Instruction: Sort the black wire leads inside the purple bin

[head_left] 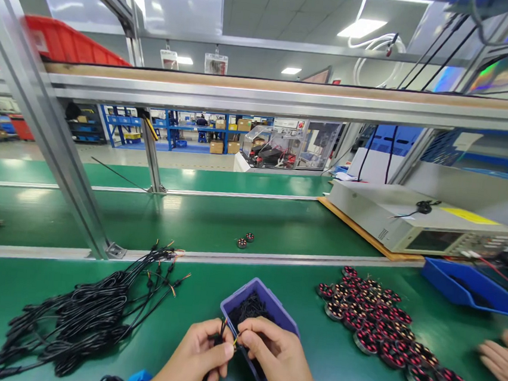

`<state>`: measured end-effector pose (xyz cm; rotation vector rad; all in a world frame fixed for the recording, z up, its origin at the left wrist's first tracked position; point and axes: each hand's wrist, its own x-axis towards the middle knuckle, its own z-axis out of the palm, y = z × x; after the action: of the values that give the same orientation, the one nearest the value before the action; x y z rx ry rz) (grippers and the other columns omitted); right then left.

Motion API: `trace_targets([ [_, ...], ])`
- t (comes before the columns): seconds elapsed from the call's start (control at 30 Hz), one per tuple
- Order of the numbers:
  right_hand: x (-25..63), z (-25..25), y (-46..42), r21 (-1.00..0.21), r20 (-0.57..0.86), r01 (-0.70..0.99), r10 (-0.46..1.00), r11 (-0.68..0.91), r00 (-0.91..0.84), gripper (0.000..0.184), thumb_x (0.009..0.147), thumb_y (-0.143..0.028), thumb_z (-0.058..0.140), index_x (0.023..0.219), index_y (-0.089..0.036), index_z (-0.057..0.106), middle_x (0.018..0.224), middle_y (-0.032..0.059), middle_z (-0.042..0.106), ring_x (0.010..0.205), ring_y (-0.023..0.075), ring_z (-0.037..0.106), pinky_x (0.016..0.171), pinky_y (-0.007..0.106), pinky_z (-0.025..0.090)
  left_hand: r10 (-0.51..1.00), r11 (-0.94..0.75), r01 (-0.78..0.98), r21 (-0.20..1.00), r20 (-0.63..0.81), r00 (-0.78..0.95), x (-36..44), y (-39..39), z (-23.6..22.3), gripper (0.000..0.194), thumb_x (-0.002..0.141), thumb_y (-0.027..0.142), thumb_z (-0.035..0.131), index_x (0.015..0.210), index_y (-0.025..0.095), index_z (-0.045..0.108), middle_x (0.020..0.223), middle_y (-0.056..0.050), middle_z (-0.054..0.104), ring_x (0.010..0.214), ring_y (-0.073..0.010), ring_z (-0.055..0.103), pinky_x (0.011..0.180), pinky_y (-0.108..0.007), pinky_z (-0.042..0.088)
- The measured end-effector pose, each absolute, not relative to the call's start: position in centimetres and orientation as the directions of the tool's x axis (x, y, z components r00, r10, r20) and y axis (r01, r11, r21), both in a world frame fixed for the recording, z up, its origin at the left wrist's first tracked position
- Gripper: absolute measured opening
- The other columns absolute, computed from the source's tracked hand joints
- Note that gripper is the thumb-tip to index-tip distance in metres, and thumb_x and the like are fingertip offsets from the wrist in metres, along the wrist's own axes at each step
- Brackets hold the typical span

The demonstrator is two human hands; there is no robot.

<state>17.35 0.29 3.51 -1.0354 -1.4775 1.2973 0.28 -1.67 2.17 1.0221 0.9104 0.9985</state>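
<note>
A bright workshop spreads out behind the bench, with blue racks (168, 128) holding boxes and a white machine (269, 147) under a clear cover. An overhead shelf (263, 98) crosses the view on a metal frame, a red bin (77, 43) at its left end. The green bench (208, 294) is the working surface, smooth and glossy. At its far right a boxy instrument (370, 199) with a dark screen sits on a wooden board, a blue tray (460, 285) just in front. To the left lies a heap of black cables (94, 307), bare coloured ends pointing away; to the right, a cluster of round wound parts (371, 321), with a co-worker's hand (504, 361) near it at the edge of view.

Centrally, a tilted purple bin (284, 315) holds small black pieces (249, 308). Over its near-left edge, the person's hands meet: the left hand (206, 356) closes its thumb and fingers on a black lead (223, 328), while the right hand (272, 354) pinches a thin yellow wire end (235, 340) — both grips narrow. The step in hand seems to be separating or dressing the wire ends; the next move probably calls for a steady left hold and fine fingertip control on the right — strands this slight could easily slip or bend.
</note>
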Motion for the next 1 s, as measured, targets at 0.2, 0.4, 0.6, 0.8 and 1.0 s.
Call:
trace_targets([
  [0.2, 17.3, 4.2, 0.1, -0.972, 0.144, 0.127, 0.927, 0.198, -0.346, 0.032, 0.088, -0.045, 0.061, 0.074, -0.021, 0.076, 0.072, 0.0031, 0.066, 0.064, 0.0181, 0.056, 0.061, 0.026, 0.047, 0.950, 0.191, -0.210, 0.959, -0.127, 0.285, 0.1, -1.7, 2.1, 0.044, 0.075, 0.056, 0.077, 0.078, 0.016, 0.058, 0.055, 0.003, 0.052, 0.046, -0.0073, 0.040, 0.042, -0.017, 0.028],
  [0.4, 18.1, 3.8, 0.6, -0.933, 0.225, 0.195, 0.913, 0.303, -0.340, 0.030, 0.089, -0.047, 0.062, 0.096, -0.024, 0.081, 0.080, 0.0062, 0.075, 0.075, 0.0235, 0.066, 0.075, 0.032, 0.053, 0.960, 0.170, -0.167, 0.971, -0.125, 0.250, 0.4, -1.5, 1.8, 0.047, 0.074, 0.059, 0.077, 0.076, 0.016, 0.057, 0.054, 0.004, 0.052, 0.042, -0.0063, 0.038, 0.041, -0.018, 0.027],
  [0.6, 17.7, 3.3, 0.4, -0.983, 0.186, -0.022, 0.970, 0.185, -0.157, 0.033, 0.079, -0.053, 0.075, 0.076, -0.021, 0.078, 0.077, 0.0048, 0.072, 0.061, 0.0175, 0.061, 0.060, 0.025, 0.052, 0.952, 0.201, -0.208, 0.957, -0.141, 0.270, 0.4, -1.6, 2.0, 0.037, 0.075, 0.049, 0.077, 0.076, 0.017, 0.058, 0.058, 0.004, 0.051, 0.047, -0.0078, 0.041, 0.043, -0.018, 0.030],
  [0.8, 17.3, 3.6, 0.1, -0.979, 0.193, 0.028, 0.959, 0.203, -0.208, 0.033, 0.081, -0.053, 0.074, 0.074, -0.021, 0.077, 0.074, 0.0049, 0.072, 0.072, 0.0217, 0.065, 0.074, 0.028, 0.054, 0.950, 0.213, -0.221, 0.952, -0.149, 0.276, 0.3, -1.8, 2.3, 0.030, 0.076, 0.042, 0.075, 0.075, 0.017, 0.059, 0.057, 0.004, 0.049, 0.048, -0.0087, 0.042, 0.044, -0.019, 0.029],
  [1.0, 17.2, 3.8, 0.1, -0.970, 0.216, 0.060, 0.948, 0.236, -0.235, 0.030, 0.084, -0.047, 0.071, 0.070, -0.022, 0.075, 0.076, 0.0048, 0.072, 0.075, 0.0220, 0.066, 0.076, 0.029, 0.054, 0.949, 0.217, -0.235, 0.948, -0.149, 0.276, 0.6, -1.9, 2.3, 0.028, 0.075, 0.040, 0.076, 0.074, 0.017, 0.059, 0.057, 0.004, 0.048, 0.048, -0.0087, 0.042, 0.044, -0.018, 0.028],
])
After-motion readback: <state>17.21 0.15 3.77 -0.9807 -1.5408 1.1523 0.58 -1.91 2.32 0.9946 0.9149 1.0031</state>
